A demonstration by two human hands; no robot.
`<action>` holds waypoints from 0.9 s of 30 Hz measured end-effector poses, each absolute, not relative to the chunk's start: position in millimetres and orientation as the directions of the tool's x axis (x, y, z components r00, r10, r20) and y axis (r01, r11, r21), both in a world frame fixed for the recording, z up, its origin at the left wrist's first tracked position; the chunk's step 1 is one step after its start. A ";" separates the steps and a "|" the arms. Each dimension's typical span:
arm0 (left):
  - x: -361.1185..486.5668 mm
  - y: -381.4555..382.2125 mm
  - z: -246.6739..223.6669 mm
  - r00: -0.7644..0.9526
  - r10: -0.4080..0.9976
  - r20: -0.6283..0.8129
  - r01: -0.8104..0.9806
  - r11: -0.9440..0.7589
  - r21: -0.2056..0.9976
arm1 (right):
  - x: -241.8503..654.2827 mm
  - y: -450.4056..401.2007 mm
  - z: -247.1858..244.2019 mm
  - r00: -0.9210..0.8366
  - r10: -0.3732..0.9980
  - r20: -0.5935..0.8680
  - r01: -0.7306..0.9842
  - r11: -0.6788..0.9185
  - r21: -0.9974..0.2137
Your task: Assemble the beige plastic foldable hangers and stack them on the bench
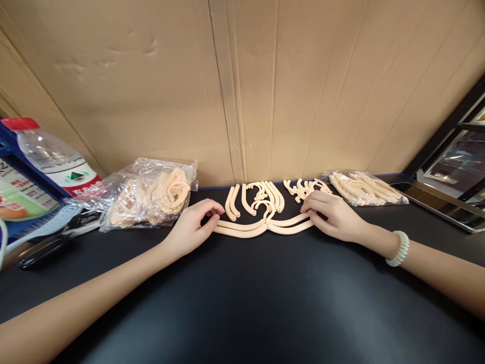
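A set of beige curved strips (242, 233) lies on the black table, joined or touching at the middle, where small scroll pieces (264, 205) rise. My left hand (193, 222) is at the strips' left end, thumb and fingers bent in a loose pinch that partly hides the end. At the opposite end, my right hand (333, 215) has its fingers curled over the tips of the right-hand strips (290, 230). The fingers cover those tips. A pale coiled band (398, 248) is round my right wrist.
Behind are loose curved strips (232, 203) and a heap of small curly pieces (303, 189). Plastic bags of beige pieces lie left (151, 194) and right (366, 188). A red-capped bottle (53, 156), a black-handled tool (43, 251) and a dark rack (447, 172) stand at the sides; cardboard (250, 91) rises behind.
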State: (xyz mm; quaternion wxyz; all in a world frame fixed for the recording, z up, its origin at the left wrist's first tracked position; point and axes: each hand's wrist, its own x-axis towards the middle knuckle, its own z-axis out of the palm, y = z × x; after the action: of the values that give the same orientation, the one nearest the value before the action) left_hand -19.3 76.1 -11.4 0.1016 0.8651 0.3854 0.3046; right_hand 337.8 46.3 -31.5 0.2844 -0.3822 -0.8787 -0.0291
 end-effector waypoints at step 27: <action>-17.7 70.7 -16.3 0.626 0.611 0.485 0.659 -0.747 0.089 | 335.0 45.7 -31.3 -0.563 0.671 0.482 0.708 0.692 -0.137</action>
State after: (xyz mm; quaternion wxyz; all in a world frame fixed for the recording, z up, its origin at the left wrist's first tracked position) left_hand -17.7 70.7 -16.3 -0.0485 0.9005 0.3525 0.2501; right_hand 335.0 45.7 -31.3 0.2566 -0.3905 -0.8834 -0.0361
